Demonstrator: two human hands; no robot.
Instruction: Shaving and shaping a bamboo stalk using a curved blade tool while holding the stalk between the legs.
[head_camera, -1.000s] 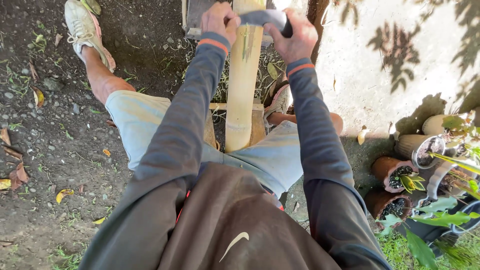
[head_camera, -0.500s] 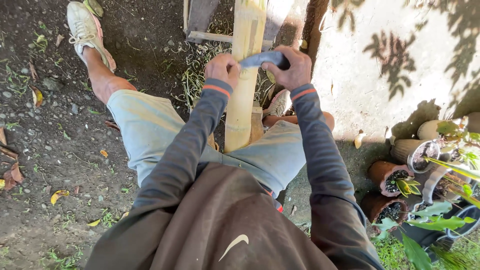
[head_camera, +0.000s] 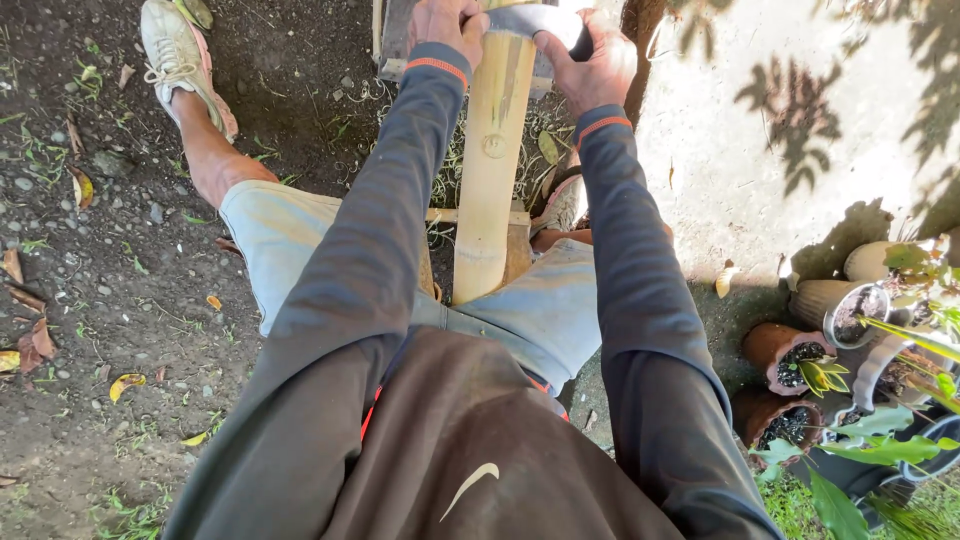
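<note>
Both hands grip a curved dark blade (head_camera: 540, 20) laid across a pale bamboo pole (head_camera: 492, 170) at the far end of the scene. The left hand (head_camera: 447, 25) is clenched on the blade's left end, the right hand (head_camera: 592, 62) wraps its right end. The pole runs from between the person's thighs, over a wooden bench (head_camera: 518, 240), away toward the top edge. To scrape cleanly, I judge that the blade should sit square across the pole, with even pressure from the 2 hands. Both arms are stretched nearly straight, sleeves parallel on either side of the pole. Potted plants (head_camera: 830, 360) stand well apart at the near right.
</note>
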